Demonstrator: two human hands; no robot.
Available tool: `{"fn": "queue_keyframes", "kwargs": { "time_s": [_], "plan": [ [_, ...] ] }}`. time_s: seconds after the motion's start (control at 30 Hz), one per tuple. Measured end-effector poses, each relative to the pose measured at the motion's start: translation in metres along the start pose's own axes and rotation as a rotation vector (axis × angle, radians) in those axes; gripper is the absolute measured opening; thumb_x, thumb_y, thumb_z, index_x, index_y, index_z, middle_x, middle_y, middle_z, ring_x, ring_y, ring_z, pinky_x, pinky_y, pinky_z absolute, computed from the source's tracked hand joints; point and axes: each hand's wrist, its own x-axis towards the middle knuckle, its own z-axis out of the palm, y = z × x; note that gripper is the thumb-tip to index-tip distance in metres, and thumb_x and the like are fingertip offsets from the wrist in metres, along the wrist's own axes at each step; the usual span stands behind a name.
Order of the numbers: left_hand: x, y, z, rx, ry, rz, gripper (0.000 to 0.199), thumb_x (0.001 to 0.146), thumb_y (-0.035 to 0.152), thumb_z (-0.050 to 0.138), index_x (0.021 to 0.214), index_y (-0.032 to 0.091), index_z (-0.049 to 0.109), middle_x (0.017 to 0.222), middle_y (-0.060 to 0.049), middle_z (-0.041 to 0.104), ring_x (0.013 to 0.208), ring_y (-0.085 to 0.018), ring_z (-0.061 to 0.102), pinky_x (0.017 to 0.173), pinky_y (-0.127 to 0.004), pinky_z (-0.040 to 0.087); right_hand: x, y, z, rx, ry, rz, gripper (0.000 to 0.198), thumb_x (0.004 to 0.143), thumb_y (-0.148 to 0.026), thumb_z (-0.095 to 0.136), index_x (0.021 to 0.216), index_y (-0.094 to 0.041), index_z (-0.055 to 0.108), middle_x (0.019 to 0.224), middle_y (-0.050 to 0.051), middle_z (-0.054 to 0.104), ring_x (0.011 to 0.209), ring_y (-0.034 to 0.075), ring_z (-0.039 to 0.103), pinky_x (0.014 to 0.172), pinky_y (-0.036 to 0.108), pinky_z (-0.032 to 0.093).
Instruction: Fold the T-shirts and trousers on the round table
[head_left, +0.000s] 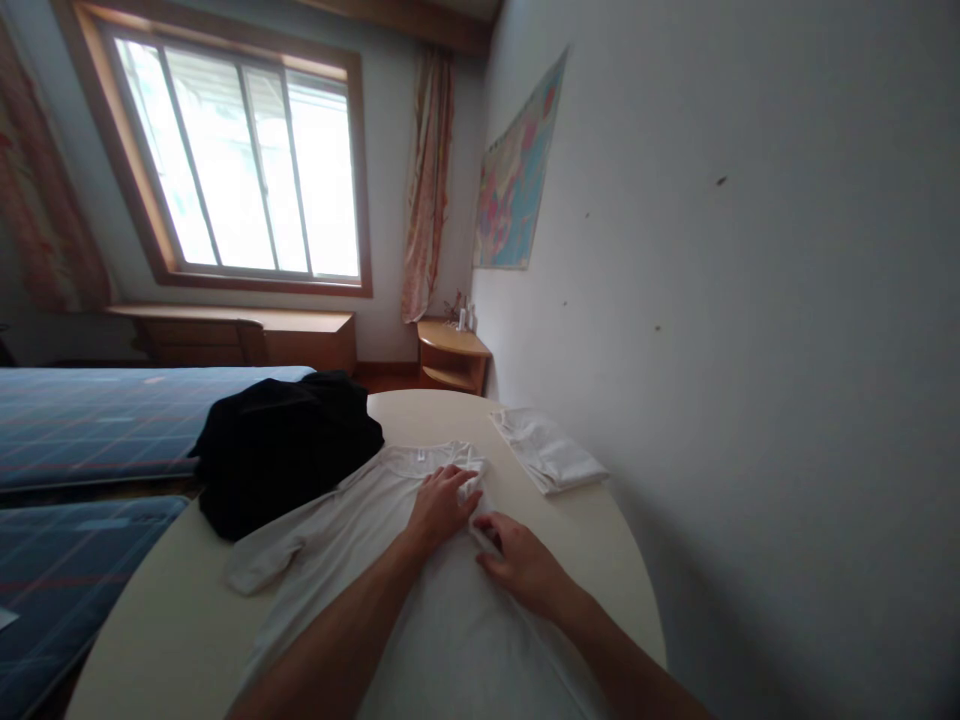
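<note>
A white long-sleeved shirt [450, 620] lies spread on the round table, its neckline [420, 456] towards the far edge and its left-hand sleeve [266, 560] stretched out to the side. My left hand [442, 508] rests over the right-hand shoulder of the shirt, with bunched cloth between thumb and fingers. Just nearer to me, my right hand [525, 565] has its fingers curled and pinches the shirt's right-hand edge. Part of the right-hand sleeve is hidden by my hands.
The round cream table [630, 590] stands close to the white wall [787, 400]. A folded white garment [555, 450] lies at its right. Black cloth [289, 450] is heaped at the left, beside blue checked mattresses [97, 420]. A corner shelf [454, 340] stands beyond.
</note>
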Motion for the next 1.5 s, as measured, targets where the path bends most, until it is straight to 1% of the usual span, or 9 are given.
{"fn": "queue_keyframes", "kwargs": {
  "time_s": [0.27,0.4,0.6,0.73,0.87,1.0,1.3,1.4,1.5],
  "plan": [
    [0.004,0.011,-0.002,0.023,-0.052,-0.100,0.036,0.082,0.029,0.068,0.117,0.026,0.062,0.097,0.000,0.072,0.101,-0.021,0.063,0.093,-0.033,0.042,-0.021,-0.008,-0.007,-0.373,-0.068,0.231,0.024,0.081,-0.024,0.058,0.104,-0.020,0.065,0.100,0.007,0.072,0.090,0.021,0.067,0.076,0.028,0.043],
    [0.004,0.014,-0.001,0.032,-0.058,-0.156,0.033,0.083,0.021,0.063,0.116,0.027,0.061,0.096,0.000,0.072,0.098,-0.019,0.064,0.090,-0.030,0.042,-0.023,-0.013,-0.009,-0.446,-0.087,0.272,0.020,0.088,-0.029,0.055,0.103,-0.021,0.066,0.094,0.008,0.074,0.088,0.022,0.069,0.070,0.028,0.041],
    [0.010,0.008,-0.008,-0.002,0.003,-0.336,0.021,0.085,0.020,0.057,0.105,0.025,0.058,0.090,0.000,0.071,0.086,-0.018,0.066,0.073,-0.027,0.043,-0.020,-0.025,-0.008,-0.250,0.028,0.216,0.022,0.091,-0.034,0.054,0.103,-0.022,0.067,0.081,0.006,0.073,0.075,0.020,0.067,0.065,0.027,0.039],
    [0.013,-0.001,-0.015,0.009,-0.010,-0.433,0.018,0.086,0.024,0.058,0.104,0.023,0.056,0.087,0.000,0.071,0.082,-0.018,0.067,0.069,-0.026,0.042,-0.020,-0.036,0.000,-0.045,-0.011,0.096,0.022,0.088,-0.033,0.058,0.103,-0.021,0.069,0.078,0.003,0.072,0.072,0.017,0.065,0.067,0.025,0.042],
    [0.011,-0.010,-0.014,0.048,-0.018,-0.359,0.022,0.088,0.029,0.059,0.109,0.022,0.055,0.089,-0.001,0.072,0.086,-0.020,0.067,0.075,-0.029,0.043,-0.019,-0.035,0.012,-0.031,-0.076,0.088,0.025,0.086,-0.030,0.059,0.106,-0.020,0.070,0.083,0.004,0.074,0.074,0.017,0.066,0.070,0.024,0.043],
    [0.009,-0.012,-0.010,0.089,-0.012,-0.282,0.019,0.087,0.024,0.059,0.106,0.023,0.056,0.091,-0.002,0.072,0.092,-0.020,0.065,0.080,-0.030,0.042,-0.018,-0.029,0.019,-0.055,-0.117,0.083,0.026,0.086,-0.030,0.059,0.107,-0.019,0.070,0.081,0.004,0.074,0.071,0.017,0.066,0.068,0.024,0.043],
    [0.012,-0.023,-0.012,0.147,0.030,-0.390,0.014,0.088,0.022,0.054,0.100,0.020,0.061,0.092,-0.007,0.071,0.092,-0.024,0.065,0.083,-0.034,0.043,-0.015,-0.043,0.015,-0.031,-0.113,0.008,0.033,0.089,-0.038,0.057,0.113,-0.021,0.071,0.087,0.005,0.076,0.080,0.019,0.069,0.075,0.025,0.045],
    [0.011,-0.026,-0.011,0.143,0.013,-0.371,0.017,0.088,0.021,0.055,0.103,0.022,0.063,0.094,-0.006,0.072,0.099,-0.024,0.063,0.088,-0.034,0.042,-0.003,-0.038,0.015,-0.085,-0.122,-0.004,0.031,0.093,-0.040,0.051,0.100,-0.022,0.076,0.089,0.006,0.077,0.079,0.019,0.070,0.072,0.025,0.045],
    [0.009,-0.026,-0.011,0.138,0.011,-0.361,0.020,0.088,0.020,0.055,0.106,0.023,0.064,0.101,-0.006,0.072,0.105,-0.024,0.061,0.093,-0.034,0.041,0.026,-0.024,0.010,-0.166,-0.020,0.031,0.028,0.093,-0.036,0.051,0.098,-0.022,0.075,0.089,0.006,0.077,0.082,0.018,0.070,0.075,0.025,0.044]
  ]
}}
